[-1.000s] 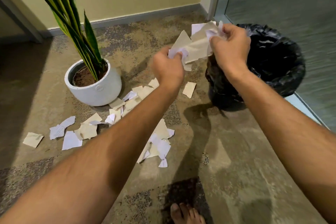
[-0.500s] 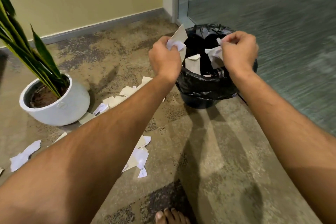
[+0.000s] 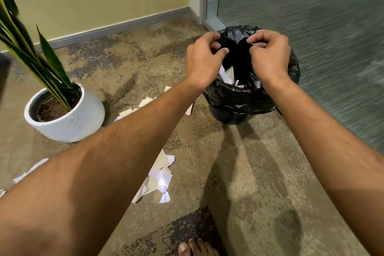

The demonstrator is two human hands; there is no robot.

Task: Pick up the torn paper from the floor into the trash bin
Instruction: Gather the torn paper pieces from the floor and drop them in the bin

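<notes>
The trash bin [image 3: 239,97] is black, lined with a black bag, and stands on the carpet by a glass panel. Both hands hover over its mouth. My left hand [image 3: 203,60] has loosely curled fingers and holds nothing. My right hand [image 3: 270,56] is also curled and holds nothing. White and beige torn paper pieces [image 3: 227,75] lie inside the bin just below my left hand. More torn paper [image 3: 160,178] lies in a pile on the floor under my left forearm. Other scraps [image 3: 145,103] lie between the bin and the pot.
A white pot [image 3: 68,122] with a tall green plant stands at the left, with paper scraps [image 3: 31,170] in front of it. A glass panel [image 3: 311,27] runs behind and right of the bin. My bare foot [image 3: 195,248] is at the bottom edge.
Both hands carried a bundle of torn paper over the bin and let it go. The paper now lies inside the bin, and the view has swung right.
</notes>
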